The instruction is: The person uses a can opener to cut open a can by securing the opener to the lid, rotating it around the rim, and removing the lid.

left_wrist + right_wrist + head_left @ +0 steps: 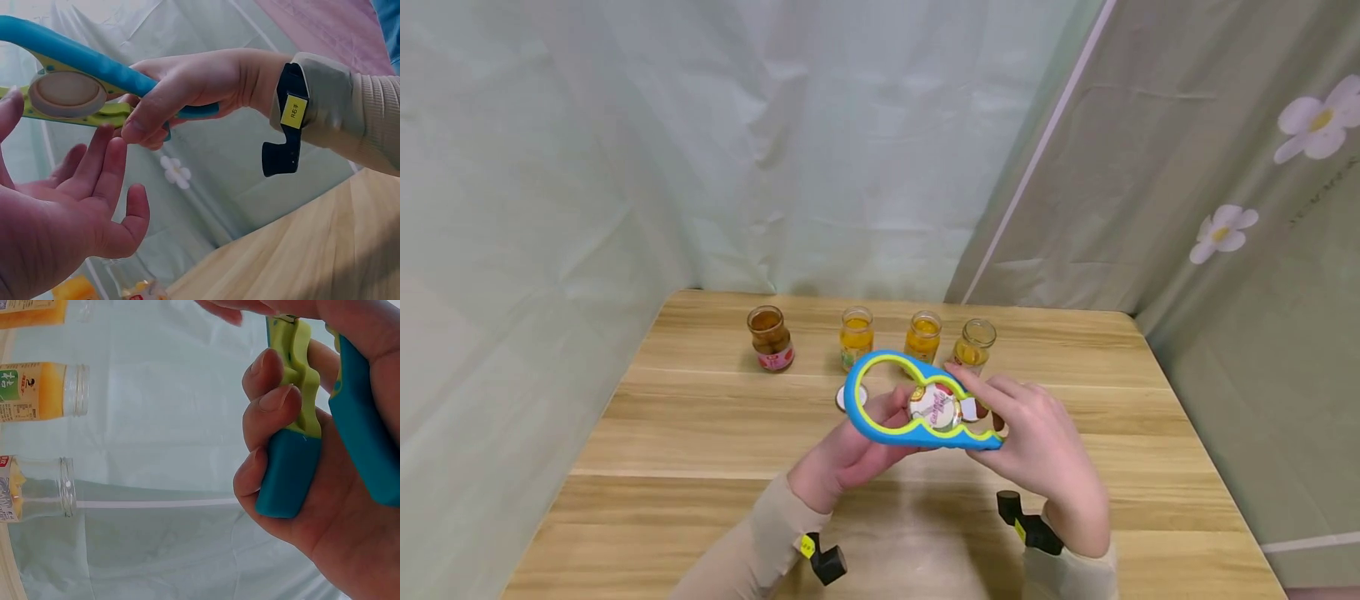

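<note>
Evidently our right hand (1041, 446) grips the opener (917, 402) level so the lid (934, 406) stays lodged, while our left hand (850, 446) waits underneath, fingers relaxed.

From the head view, the left hand (850, 450) sits half hidden under the blue jar opener (917, 404), fingertips lost behind it. The lid (934, 406) caught in the opener has print too small to read. A small white disc (841, 397) peeks through the opener's big ring, partly covered. On the right wrist camera, the jars (37, 390) are cut off by the left edge, labels unreadable. On the left wrist camera, the opener runs off the left edge.
</note>
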Action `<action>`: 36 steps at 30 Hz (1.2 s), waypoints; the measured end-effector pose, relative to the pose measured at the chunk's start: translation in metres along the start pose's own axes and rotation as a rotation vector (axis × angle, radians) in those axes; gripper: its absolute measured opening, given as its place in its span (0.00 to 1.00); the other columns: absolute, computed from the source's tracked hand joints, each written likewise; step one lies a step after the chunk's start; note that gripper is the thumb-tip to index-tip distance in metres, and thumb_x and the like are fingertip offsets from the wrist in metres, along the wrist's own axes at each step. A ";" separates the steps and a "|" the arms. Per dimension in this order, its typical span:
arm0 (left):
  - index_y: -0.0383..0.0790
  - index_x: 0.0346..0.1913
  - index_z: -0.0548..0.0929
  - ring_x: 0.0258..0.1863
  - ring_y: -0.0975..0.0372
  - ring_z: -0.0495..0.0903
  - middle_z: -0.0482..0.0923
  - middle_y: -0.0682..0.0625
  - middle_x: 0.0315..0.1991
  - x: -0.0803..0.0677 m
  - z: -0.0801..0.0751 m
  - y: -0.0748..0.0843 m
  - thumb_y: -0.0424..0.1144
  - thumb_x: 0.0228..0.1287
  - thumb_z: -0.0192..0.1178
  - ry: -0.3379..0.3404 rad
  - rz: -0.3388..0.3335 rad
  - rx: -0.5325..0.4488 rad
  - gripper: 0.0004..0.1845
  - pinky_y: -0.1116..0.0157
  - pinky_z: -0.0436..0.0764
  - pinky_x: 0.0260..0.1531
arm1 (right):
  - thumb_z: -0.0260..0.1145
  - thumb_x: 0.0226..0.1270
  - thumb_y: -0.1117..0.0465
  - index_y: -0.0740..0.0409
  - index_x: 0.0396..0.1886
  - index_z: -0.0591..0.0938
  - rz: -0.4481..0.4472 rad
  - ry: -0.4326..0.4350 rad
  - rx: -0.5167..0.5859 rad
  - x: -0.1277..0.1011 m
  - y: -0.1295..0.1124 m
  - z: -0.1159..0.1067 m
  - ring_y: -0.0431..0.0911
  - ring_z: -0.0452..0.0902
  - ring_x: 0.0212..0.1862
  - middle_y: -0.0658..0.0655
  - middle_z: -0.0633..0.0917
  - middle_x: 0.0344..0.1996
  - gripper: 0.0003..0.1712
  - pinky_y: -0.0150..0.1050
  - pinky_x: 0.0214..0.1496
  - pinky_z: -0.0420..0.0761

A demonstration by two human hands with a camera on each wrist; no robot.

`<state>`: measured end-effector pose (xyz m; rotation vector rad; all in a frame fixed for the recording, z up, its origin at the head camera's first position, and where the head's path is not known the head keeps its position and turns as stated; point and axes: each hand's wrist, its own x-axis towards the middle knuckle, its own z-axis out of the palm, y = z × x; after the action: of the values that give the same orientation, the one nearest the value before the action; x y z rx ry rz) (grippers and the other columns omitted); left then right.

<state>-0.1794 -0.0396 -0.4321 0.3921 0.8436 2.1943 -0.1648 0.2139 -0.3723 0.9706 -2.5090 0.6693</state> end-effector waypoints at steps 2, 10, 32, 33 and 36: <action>0.41 0.72 0.72 0.63 0.58 0.80 0.79 0.49 0.65 0.000 -0.001 -0.001 0.64 0.73 0.64 -0.024 0.009 0.007 0.37 0.60 0.78 0.67 | 0.89 0.50 0.48 0.41 0.76 0.79 -0.011 -0.003 -0.007 0.001 0.000 0.001 0.35 0.67 0.27 0.38 0.76 0.31 0.51 0.33 0.29 0.69; 0.43 0.70 0.76 0.63 0.60 0.79 0.81 0.51 0.64 0.000 -0.006 -0.002 0.64 0.72 0.65 -0.114 0.028 0.034 0.35 0.62 0.76 0.67 | 0.90 0.47 0.49 0.40 0.74 0.81 -0.038 -0.011 -0.023 0.002 0.000 0.002 0.36 0.68 0.28 0.39 0.79 0.31 0.51 0.35 0.32 0.69; 0.43 0.65 0.81 0.57 0.63 0.82 0.85 0.52 0.58 -0.005 -0.009 0.001 0.58 0.73 0.69 -0.118 -0.045 -0.024 0.28 0.67 0.78 0.63 | 0.86 0.46 0.56 0.39 0.76 0.78 -0.065 -0.055 -0.008 0.000 -0.001 0.006 0.35 0.69 0.31 0.38 0.76 0.33 0.52 0.39 0.40 0.74; 0.43 0.65 0.81 0.57 0.62 0.82 0.85 0.52 0.58 -0.004 -0.010 0.001 0.58 0.73 0.69 -0.118 -0.045 -0.024 0.28 0.67 0.78 0.63 | 0.86 0.46 0.57 0.39 0.76 0.78 -0.065 -0.056 -0.008 0.000 -0.001 0.006 0.35 0.69 0.32 0.38 0.76 0.34 0.53 0.39 0.40 0.74; 0.42 0.65 0.80 0.57 0.62 0.82 0.85 0.52 0.58 -0.004 -0.010 0.003 0.58 0.73 0.69 -0.128 -0.040 -0.008 0.29 0.66 0.79 0.62 | 0.85 0.44 0.59 0.41 0.77 0.78 -0.066 -0.056 -0.006 0.001 -0.002 0.007 0.35 0.68 0.32 0.38 0.76 0.34 0.54 0.38 0.39 0.73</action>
<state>-0.1835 -0.0483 -0.4371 0.5016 0.7662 2.1111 -0.1655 0.2085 -0.3765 1.0789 -2.5131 0.6223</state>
